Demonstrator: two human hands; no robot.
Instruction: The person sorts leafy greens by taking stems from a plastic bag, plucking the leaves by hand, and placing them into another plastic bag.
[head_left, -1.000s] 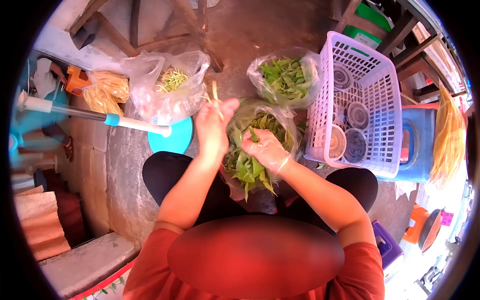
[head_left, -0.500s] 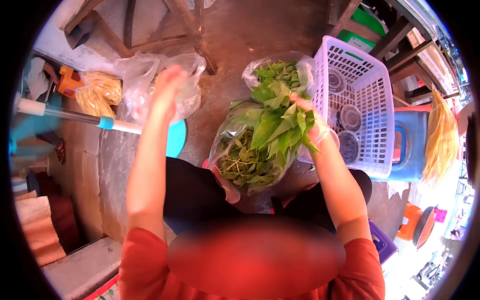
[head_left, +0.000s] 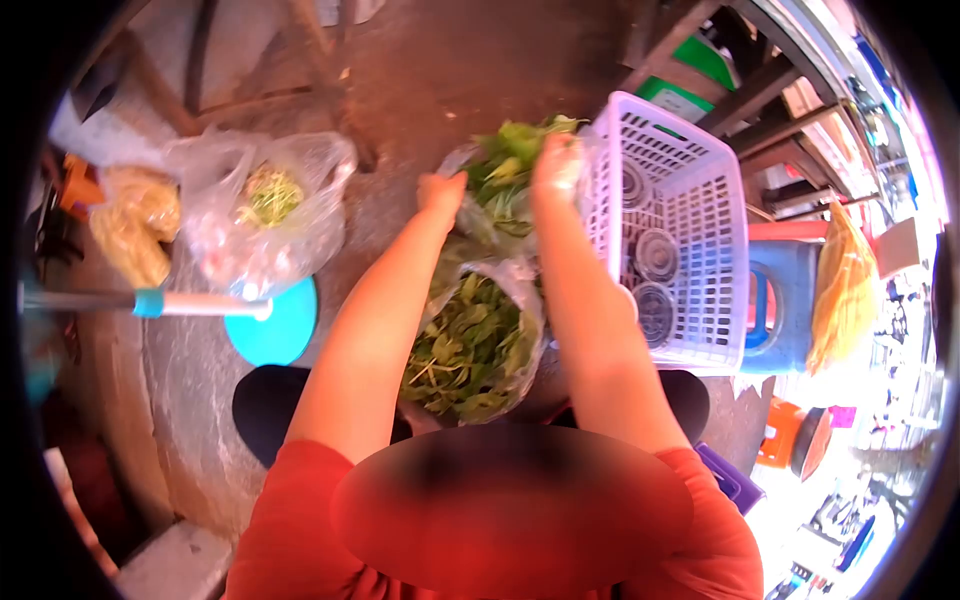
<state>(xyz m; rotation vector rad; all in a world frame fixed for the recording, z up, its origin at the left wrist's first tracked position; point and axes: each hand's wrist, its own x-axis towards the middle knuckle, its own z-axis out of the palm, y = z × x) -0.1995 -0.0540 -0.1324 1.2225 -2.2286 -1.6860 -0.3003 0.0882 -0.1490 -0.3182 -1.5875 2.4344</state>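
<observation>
At the far plastic bag (head_left: 455, 160), my left hand (head_left: 443, 192) is closed on the bag's left edge. My right hand (head_left: 558, 165) is closed around green leaves (head_left: 510, 165) at the bag's right side, over its opening. Nearer my legs stands a second bag (head_left: 528, 300), open at the top and full of darker green leaves (head_left: 465, 350) with a few pale stems. To the left, a clear bag (head_left: 215, 225) holds a small heap of cut stems (head_left: 272, 196).
A white crate (head_left: 735, 250) with round clear lids stands right, beside a blue container (head_left: 785, 300). A turquoise disc (head_left: 285, 325) with a pole lies left, near yellowish bags (head_left: 140, 225). Wooden legs (head_left: 160, 85) rise at the back; an orange stool (head_left: 780, 435) is right.
My left hand has moved from the stem bag to the far leaf bag. My right hand has carried its leaves forward to that bag. The view has shifted to the right.
</observation>
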